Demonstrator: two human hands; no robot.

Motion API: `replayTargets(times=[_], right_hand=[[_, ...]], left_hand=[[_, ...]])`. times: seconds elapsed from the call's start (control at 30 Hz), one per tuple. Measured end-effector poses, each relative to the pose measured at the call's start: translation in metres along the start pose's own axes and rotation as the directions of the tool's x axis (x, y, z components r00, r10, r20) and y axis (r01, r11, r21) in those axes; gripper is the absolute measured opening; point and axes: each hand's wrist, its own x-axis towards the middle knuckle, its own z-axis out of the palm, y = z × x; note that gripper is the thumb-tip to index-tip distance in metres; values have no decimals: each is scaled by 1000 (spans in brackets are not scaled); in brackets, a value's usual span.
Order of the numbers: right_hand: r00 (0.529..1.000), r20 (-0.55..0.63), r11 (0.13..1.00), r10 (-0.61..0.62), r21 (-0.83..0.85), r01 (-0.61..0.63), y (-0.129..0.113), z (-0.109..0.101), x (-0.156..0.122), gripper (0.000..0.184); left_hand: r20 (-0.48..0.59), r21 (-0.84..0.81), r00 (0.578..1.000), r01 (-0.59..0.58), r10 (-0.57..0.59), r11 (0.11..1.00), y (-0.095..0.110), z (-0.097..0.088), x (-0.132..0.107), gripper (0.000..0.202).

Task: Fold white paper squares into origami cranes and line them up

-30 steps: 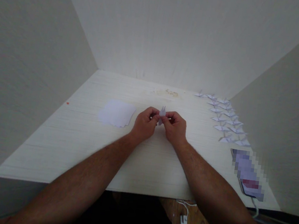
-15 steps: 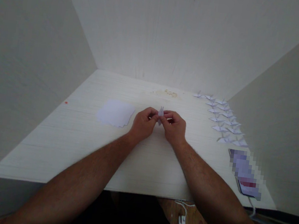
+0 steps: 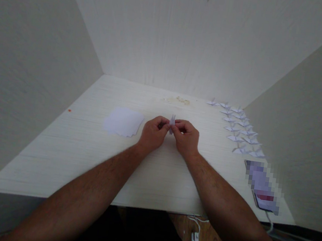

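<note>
The folded paper (image 3: 172, 121) is a small, pale lilac-white piece, creased into a narrow shape that stands upright with two thin points at its top. It is pinched at its lower part between the fingertips of the left hand (image 3: 153, 133) and the right hand (image 3: 186, 137), which hide its base. It sits just above the middle of the table (image 3: 86, 146), whether touching it cannot be told

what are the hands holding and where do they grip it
A small folded paper piece, pinched at its lower sides by left hand and right hand; its tip sticks up between them.
</note>
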Motion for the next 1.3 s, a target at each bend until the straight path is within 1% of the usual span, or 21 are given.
replayTargets(times=[0.1,0.23,0.43,0.57,0.67,0.77,0.83,0.93,1.0,1.07,1.2,1.3], right_hand=[[1000,-13,1000,-9,-11,9,0,-1,1,10],[1000,-27,1000,14,-15,-15,2,0,2,10],[994,-34,991,101,95,-98,3,2,4,14],[988,-36,980,152,136,-146,0,3,4,16],[981,-50,970,188,165,-177,-3,3,5,21],[978,-47,961,202,205,-188,-3,3,6,25],[976,-35,949,215,243,-200,-1,3,7,26],[968,32,931,249,267,-248,3,1,8,24],[959,82,926,272,250,-284,5,0,9,21],[954,99,930,282,215,-297,5,0,9,19],[960,109,953,256,135,-270,4,-2,7,18],[967,126,964,221,118,-236,3,-3,6,19]], left_hand=[[-3,4,1000,1,-1,1000,0,0,0,5],[-12,4,1000,-7,7,1000,2,0,-1,5],[-32,-6,999,-5,5,1000,0,3,-1,5],[-74,-30,997,-15,13,999,-1,4,-1,5],[-87,-64,996,3,-8,998,-1,5,-1,13],[-40,-100,998,41,-45,994,-2,5,0,21],[10,-108,999,55,-54,993,-3,5,0,19],[73,-111,995,76,-69,991,-2,3,1,14],[103,-124,991,101,-89,987,-1,1,3,13],[118,-146,987,127,-110,981,1,0,4,13],[115,-198,980,182,-162,963,0,-2,7,15],[150,-236,969,229,-198,944,-1,-2,7,19]])
